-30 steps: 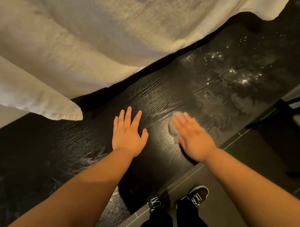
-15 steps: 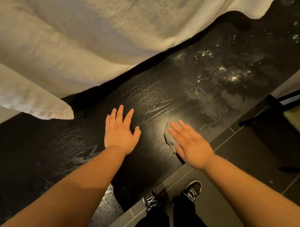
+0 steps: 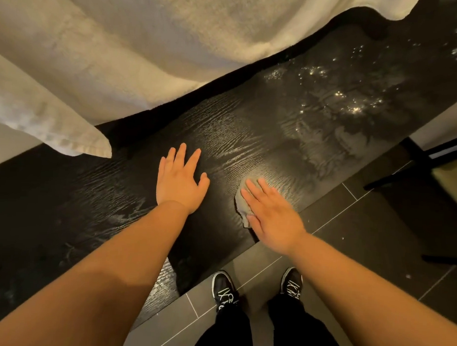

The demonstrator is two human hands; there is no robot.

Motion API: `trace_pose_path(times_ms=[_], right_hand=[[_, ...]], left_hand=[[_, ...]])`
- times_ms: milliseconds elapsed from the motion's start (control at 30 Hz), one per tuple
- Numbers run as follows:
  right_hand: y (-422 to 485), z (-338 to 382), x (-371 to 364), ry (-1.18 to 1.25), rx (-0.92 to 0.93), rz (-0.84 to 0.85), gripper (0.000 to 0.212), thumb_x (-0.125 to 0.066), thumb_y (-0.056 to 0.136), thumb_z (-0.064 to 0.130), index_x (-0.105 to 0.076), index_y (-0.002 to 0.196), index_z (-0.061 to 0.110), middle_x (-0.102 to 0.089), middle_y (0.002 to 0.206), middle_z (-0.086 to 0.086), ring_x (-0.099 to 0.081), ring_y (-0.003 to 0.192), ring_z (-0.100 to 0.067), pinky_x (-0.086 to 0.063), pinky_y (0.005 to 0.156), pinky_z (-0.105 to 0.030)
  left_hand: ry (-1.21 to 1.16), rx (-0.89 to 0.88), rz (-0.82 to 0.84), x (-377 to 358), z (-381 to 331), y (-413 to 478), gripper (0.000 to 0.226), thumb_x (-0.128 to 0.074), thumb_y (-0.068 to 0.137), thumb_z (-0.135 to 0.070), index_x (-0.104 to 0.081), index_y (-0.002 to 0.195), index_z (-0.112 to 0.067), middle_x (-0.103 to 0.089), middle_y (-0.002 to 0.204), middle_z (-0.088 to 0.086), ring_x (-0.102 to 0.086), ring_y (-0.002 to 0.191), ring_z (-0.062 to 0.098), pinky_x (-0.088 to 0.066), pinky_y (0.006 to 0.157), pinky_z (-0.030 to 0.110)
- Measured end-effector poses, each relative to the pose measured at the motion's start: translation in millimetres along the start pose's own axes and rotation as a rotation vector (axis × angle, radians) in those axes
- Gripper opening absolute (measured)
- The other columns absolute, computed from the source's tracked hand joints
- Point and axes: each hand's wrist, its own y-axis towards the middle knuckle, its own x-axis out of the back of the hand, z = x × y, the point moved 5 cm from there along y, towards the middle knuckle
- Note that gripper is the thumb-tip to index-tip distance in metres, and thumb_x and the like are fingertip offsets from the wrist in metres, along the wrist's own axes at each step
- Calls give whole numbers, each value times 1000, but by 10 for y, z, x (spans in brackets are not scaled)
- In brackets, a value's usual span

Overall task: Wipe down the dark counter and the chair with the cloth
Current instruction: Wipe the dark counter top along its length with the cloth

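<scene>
Right hand [image 3: 272,215] slid cloth [image 3: 241,207] nearer counter [image 3: 249,127] edge, left hand [image 3: 179,181] flat

R grip [image 3: 275,218] flat on cloth [image 3: 239,205]

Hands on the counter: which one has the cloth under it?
The right hand, nearer the front edge: its straight fingers press the small grey cloth onto the dark counter. The left hand lies flat on bare wood, with no cloth.

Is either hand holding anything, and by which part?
Nothing gripped: the right hand presses flat on the cloth; the left hand rests on the counter.
</scene>
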Motion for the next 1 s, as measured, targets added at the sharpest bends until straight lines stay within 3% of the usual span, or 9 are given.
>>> trace_pose_path(times_ms=[67, 200, 333, 467, 567, 700, 833, 900, 1000], right_hand=[[-45, -380, 52, -28, -3, -3, 59, -37, 106, 40, -32, 160, 16, -22, 169, -4, -12, 158, -29, -16, 127, -49], [-132, -1150, 325, -11, -332, -56, 57, -33, 106, 40, -32, 155, 12, -28, 160, -6, -25, 148, -36, -30, 119, -61], [-106, -959, 323, -26, -501, -136, 60, -41, 101, 33, -32, 155, 8, -28, 162, -11, -22, 150, -42, -26, 122, -57], [-194, -429, 79, -46, -149, -55, 63, -37, 103, 40, -35, 159, 12, -24, 168, -11, -15, 156, -38, -16, 126, -51], [-242, -740, 165, -60, 54, 16, 59, -35, 106, 41, -33, 160, 17, -24, 169, -6, -14, 157, -32, -16, 127, -48], [-180, -1660, 417, -38, -193, 37, 63, -25, 106, 41, -25, 162, 13, -19, 170, -8, -10, 157, -36, -22, 124, -56], [-164, -1730, 494, -38, -318, -18, 65, -36, 102, 36, -26, 160, 9, -18, 167, -14, -12, 154, -43, -21, 124, -56], [-185, -1428, 388, -60, -253, -8, 67, -40, 99, 34, -27, 160, 8, -21, 167, -18, -15, 153, -45, -22, 123, -57], [-261, -1146, 203, -53, 53, 38, 65, -35, 100, 37, -32, 160, 11, -22, 168, -16, -16, 155, -41, -21, 125, -55]], left_hand=[[-9, 13, 6, -22, -10, -7, 67, -33, 104, -56, -22, 167, -36, -11, 176, 4, -6, 162, 29, -6, 132, 48], [-70, 107, 9, -38, -146, -167, 68, -38, 104, -52, -24, 167, -30, -12, 176, 8, -7, 161, 35, -8, 131, 53], [-70, 144, 65, -170, -593, -472, 81, -35, 100, -61, -9, 169, -29, 3, 176, 11, 6, 161, 38, 1, 130, 56], [-45, 175, 84, -238, -803, -517, 79, -35, 100, -60, -9, 169, -30, 3, 177, 9, 6, 162, 37, 1, 130, 57], [-90, 241, 86, -184, -818, -482, 74, -38, 101, -58, -16, 167, -32, 0, 177, 6, 4, 162, 35, -2, 130, 58], [-139, 284, 100, -133, -1098, -355, 72, -35, 103, -59, -16, 167, -33, 1, 177, 4, 6, 162, 34, -1, 130, 59], [-152, 352, 85, -242, -1544, -280, 76, -34, 102, -62, -9, 168, -34, 6, 177, 5, 9, 161, 37, 3, 129, 61], [-124, 406, 47, -282, -1620, -287, 78, -32, 100, -63, -8, 168, -34, 4, 177, 6, 6, 161, 37, 1, 129, 60], [-82, 419, 38, -312, -1618, -264, 78, -31, 100, -62, -7, 168, -34, 4, 177, 5, 6, 161, 37, 0, 129, 60]])
